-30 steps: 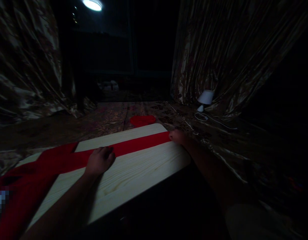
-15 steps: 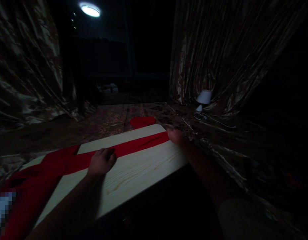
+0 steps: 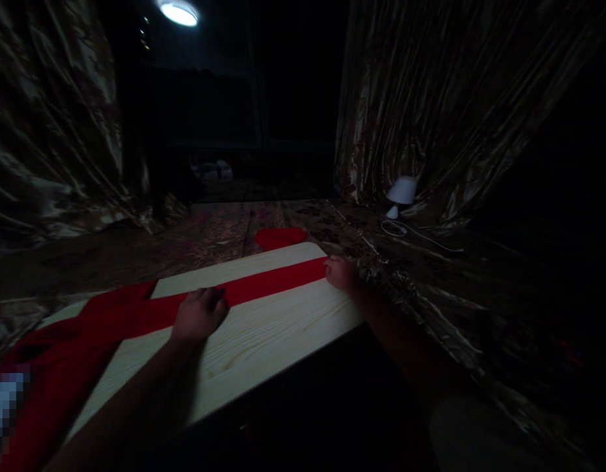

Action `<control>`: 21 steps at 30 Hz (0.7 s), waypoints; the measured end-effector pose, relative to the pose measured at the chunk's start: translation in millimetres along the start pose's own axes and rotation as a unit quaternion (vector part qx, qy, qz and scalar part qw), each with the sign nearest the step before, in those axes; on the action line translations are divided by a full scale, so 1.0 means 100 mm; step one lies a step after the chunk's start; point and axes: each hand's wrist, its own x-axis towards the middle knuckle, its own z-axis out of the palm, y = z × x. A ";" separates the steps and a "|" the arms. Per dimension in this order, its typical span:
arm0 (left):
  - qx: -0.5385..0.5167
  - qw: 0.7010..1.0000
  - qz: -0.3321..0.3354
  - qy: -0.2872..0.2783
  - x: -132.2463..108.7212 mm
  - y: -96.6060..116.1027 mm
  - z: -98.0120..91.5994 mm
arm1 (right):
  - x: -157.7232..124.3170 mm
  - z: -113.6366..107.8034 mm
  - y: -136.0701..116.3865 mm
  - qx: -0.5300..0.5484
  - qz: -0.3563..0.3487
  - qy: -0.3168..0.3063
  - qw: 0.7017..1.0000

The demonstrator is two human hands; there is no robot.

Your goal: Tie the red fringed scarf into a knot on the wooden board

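Note:
A red cloth garment [image 3: 101, 321] lies over a pale wood-grain tabletop [image 3: 263, 334]. One long narrow part of it, like a sleeve [image 3: 273, 280], stretches flat across the board to the right. My left hand [image 3: 200, 313] rests midway along that sleeve with its fingers curled onto the fabric. At the board's far right edge, my right hand [image 3: 340, 272] is closed on the sleeve's end, fingers pinched together. The wider part of the garment spreads at the left and hangs down towards me in shadow.
Just past the board's far edge is another red item [image 3: 281, 236]. A small white lamp [image 3: 401, 191] with a looped cord stands on the patterned carpet [image 3: 219, 229]. Long curtains [image 3: 381, 98] flank a dark window. A blurred-out patch [image 3: 2, 400] covers the lower left.
My right hand has shifted slightly left and down with the sleeve's end, and the sleeve looks smoother near it. My left hand has stayed nearly in place.

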 end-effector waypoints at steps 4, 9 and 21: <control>0.000 1.000 -0.005 -0.001 0.00 0.01 -0.01 | 0.00 0.04 0.06 0.057 -0.073 0.019 0.996; -0.002 1.000 -0.006 0.004 0.00 0.03 -0.02 | 0.02 0.07 0.08 0.057 -0.067 0.007 0.996; -0.007 1.000 0.001 0.004 0.00 0.03 -0.03 | 0.04 -0.09 -0.09 -0.043 -0.022 -0.055 0.997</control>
